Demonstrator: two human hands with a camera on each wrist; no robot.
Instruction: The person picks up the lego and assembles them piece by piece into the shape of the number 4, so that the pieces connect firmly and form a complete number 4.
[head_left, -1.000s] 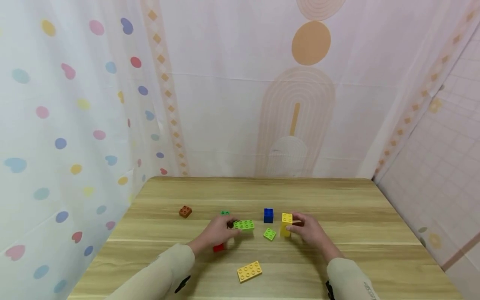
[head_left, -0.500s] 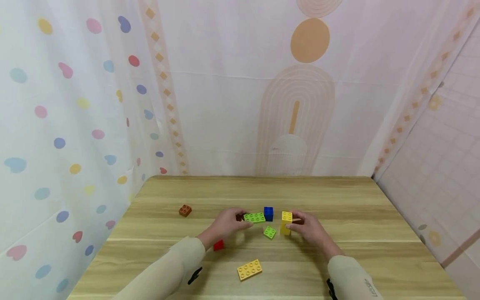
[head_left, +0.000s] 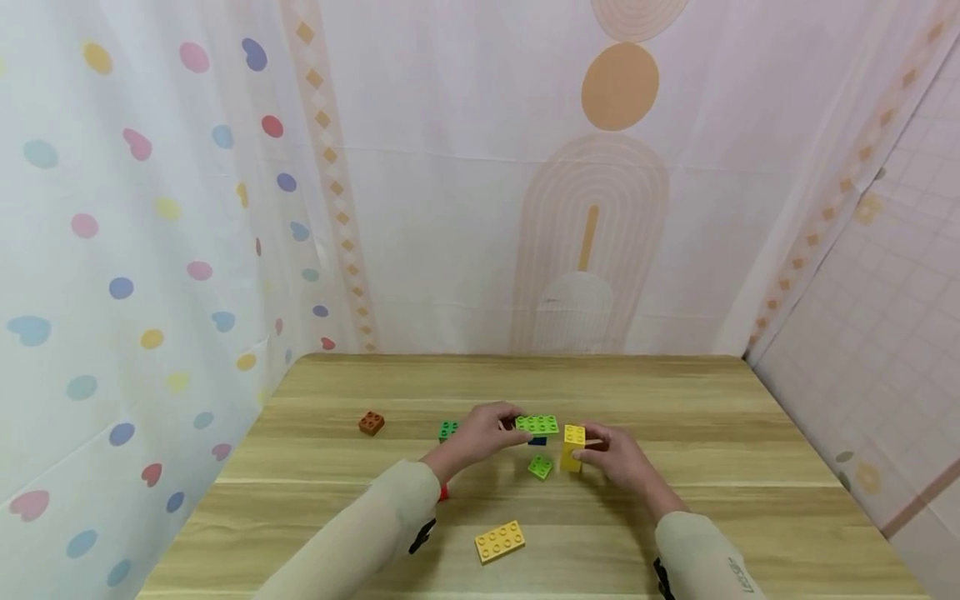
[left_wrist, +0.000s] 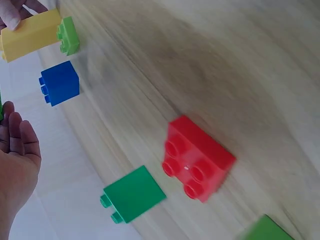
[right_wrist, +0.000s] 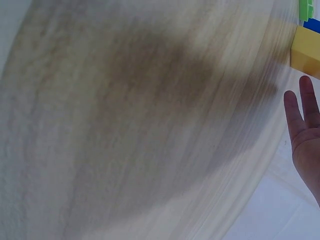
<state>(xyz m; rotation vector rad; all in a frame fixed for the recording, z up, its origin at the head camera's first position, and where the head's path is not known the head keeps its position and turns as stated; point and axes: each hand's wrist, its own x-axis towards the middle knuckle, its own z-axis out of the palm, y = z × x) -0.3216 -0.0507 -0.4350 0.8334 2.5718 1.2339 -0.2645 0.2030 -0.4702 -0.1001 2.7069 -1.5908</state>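
Small blurred lettering [head_left: 741, 576] on right sleeve [head_left: 705, 550]

Head: left hand [head_left: 482, 433] pinches light-green brick [head_left: 537, 426] above blue block [head_left: 537, 442]; right hand [head_left: 620, 463] grips tall yellow block [head_left: 572, 455], upright on table [head_left: 637, 387].

Left wrist: red brick [left_wrist: 199, 159] near dark-green block [left_wrist: 134, 194].

Right wrist: two fingers [right_wrist: 295, 112] outstretched.

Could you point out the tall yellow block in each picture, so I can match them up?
Head: the tall yellow block, right of centre and low, in the right hand.
Left wrist: the tall yellow block, top left corner.
Right wrist: the tall yellow block, upper right edge, partly cut off.
Shared landmark: the blue block, near it in all three.
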